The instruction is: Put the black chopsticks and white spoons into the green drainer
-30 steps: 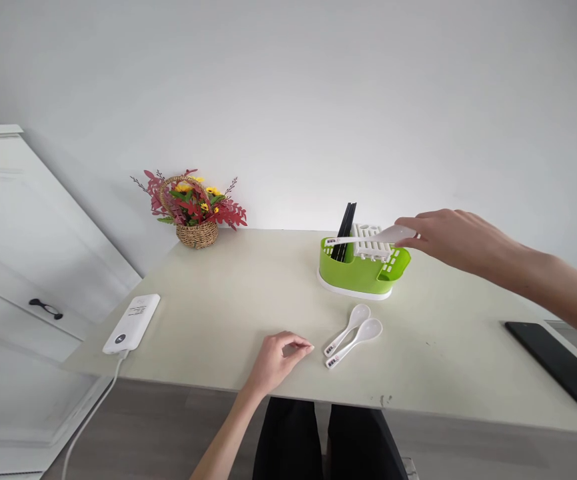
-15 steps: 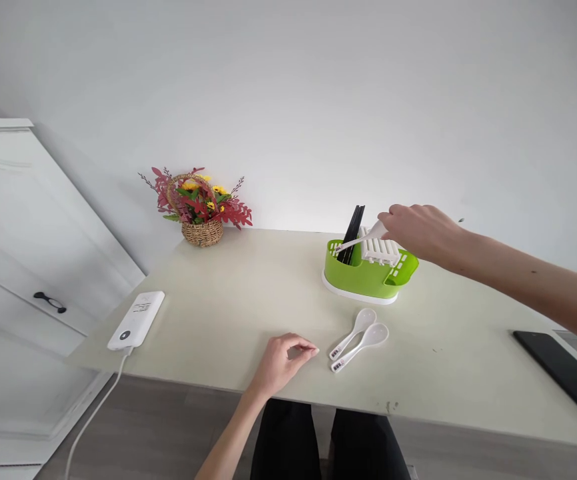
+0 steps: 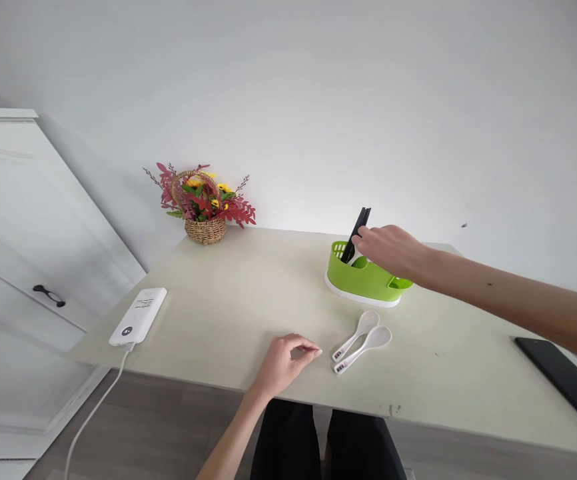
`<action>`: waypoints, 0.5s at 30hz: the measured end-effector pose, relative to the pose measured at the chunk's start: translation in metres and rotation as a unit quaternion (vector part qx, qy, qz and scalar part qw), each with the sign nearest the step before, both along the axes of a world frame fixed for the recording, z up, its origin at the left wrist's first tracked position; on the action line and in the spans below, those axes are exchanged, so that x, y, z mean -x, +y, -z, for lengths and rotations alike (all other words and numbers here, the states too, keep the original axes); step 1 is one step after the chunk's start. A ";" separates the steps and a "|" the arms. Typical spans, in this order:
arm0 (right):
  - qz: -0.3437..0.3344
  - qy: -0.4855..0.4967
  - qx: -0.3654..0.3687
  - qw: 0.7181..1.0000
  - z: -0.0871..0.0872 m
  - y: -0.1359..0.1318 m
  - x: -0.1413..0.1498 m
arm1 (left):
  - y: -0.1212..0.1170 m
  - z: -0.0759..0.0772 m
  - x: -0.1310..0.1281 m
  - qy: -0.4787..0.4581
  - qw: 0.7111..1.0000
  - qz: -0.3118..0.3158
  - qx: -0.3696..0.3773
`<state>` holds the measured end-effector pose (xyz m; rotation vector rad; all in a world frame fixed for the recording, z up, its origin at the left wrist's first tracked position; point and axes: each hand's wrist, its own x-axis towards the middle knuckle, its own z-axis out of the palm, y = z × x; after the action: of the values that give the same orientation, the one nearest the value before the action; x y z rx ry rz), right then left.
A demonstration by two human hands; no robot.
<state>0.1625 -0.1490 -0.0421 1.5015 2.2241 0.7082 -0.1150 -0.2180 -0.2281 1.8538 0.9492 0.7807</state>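
Note:
A green utensil caddy (image 3: pixel 363 281) on a white base stands toward the back of the table, with several black chopsticks (image 3: pixel 355 233) leaning in its left compartment. Over it, my right hand (image 3: pixel 386 248) grips a white spoon (image 3: pixel 355 256), which reaches down beside the chopsticks; the hand hides most of it and the white slatted piece on the caddy. Two more white spoons (image 3: pixel 371 341) lie side by side on the table in front. Left of them, my left hand (image 3: pixel 288 363) rests near the table edge, thumb and fingertips together and nothing in them.
A wicker basket of artificial flowers (image 3: pixel 205 231) stands at the back left against the wall. The white power bank (image 3: pixel 138 317) with a cable lies at the left edge. A black phone (image 3: pixel 563 380) lies at the right of the table (image 3: pixel 248 287).
My right hand has moved left and lower over the caddy, and the spoon has gone from slanting above it to pointing down beside the chopsticks. My left hand stays put.

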 end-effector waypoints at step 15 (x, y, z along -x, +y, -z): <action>-0.102 -0.022 0.014 0.994 0.033 0.001 0.000 | 0.000 0.000 0.001 0.011 1.000 0.002 0.007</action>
<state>0.1629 -0.1479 -0.0753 1.2461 2.3656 0.7581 -0.1157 -0.2180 -0.2280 1.8547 0.9637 0.7506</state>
